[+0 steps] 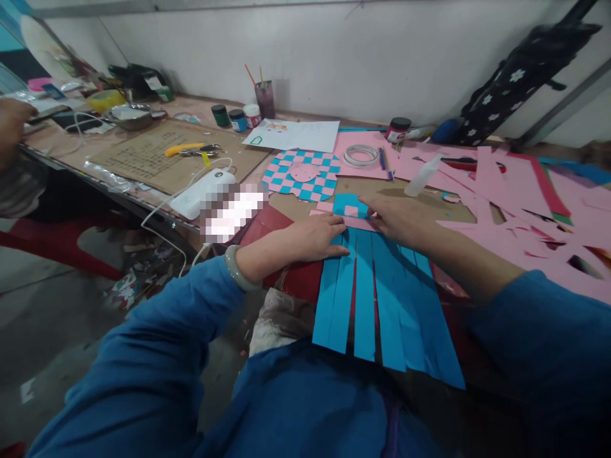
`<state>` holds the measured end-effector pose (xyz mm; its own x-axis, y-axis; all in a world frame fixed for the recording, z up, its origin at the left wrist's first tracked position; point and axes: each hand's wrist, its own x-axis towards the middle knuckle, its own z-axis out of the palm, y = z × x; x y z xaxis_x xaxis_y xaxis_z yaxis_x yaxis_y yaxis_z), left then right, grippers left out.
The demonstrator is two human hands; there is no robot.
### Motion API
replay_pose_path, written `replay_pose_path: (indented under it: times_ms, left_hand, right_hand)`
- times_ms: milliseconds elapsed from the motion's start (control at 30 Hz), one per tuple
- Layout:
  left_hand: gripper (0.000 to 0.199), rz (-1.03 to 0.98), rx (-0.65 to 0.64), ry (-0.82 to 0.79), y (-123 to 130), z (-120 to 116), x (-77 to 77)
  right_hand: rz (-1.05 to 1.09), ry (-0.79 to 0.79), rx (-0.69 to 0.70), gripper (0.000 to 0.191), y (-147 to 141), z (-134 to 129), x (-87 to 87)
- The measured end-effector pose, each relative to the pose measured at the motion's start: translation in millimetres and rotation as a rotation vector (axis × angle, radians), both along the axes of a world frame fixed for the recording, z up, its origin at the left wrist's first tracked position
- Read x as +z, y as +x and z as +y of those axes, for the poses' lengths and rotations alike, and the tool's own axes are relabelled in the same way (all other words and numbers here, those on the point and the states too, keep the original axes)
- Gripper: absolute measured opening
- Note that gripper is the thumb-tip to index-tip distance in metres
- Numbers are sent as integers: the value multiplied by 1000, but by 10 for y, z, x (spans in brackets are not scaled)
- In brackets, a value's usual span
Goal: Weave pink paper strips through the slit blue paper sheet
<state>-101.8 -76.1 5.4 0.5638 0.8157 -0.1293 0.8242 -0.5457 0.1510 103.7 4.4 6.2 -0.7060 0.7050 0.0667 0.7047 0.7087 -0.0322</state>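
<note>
A sheet of blue paper cut into long strips (382, 305) lies on the table in front of me, its loose ends hanging toward my body. My left hand (310, 238) rests flat on the top of the strips, holding nothing, with a pale bangle on its wrist. My right hand (396, 217) lies with its fingertips on a pink paper strip (344, 222) woven across the blue strips. A finished-looking pink and blue checkered paper disc (300, 175) lies beyond both hands.
Pink paper offcuts (515, 197) cover the right of the table, with a plastic glue bottle (422, 175) and a tape roll (361, 155). Paint jars (237, 119) and a cup of brushes (265, 99) stand at the back. Another person's hand (14, 124) is at far left.
</note>
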Motion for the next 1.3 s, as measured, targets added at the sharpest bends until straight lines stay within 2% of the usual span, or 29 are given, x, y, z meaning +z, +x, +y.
replay_pose_path:
  times_ms: [167, 300, 600, 833, 1133, 1300]
  left_hand:
    - [57, 15, -7, -21, -15, 46, 47]
    - [51, -5, -20, -17, -16, 70, 63]
    - [49, 54, -40, 48, 87, 143, 112]
    - [49, -3, -86, 70, 254, 147, 5]
    - [52, 3, -70, 68, 240, 99, -12]
    - [52, 0, -74, 103, 244, 97, -55]
  right_hand:
    - [53, -1, 14, 48, 397, -239, -167]
    - [43, -5, 93, 49, 599, -445, -264]
    - [98, -45, 59, 49, 574, -508, -269]
    - [112, -19, 82, 47, 595, -492, -314]
    - [149, -33, 84, 46, 629, -488, -352]
    - [153, -44, 47, 47, 694, -436, -316]
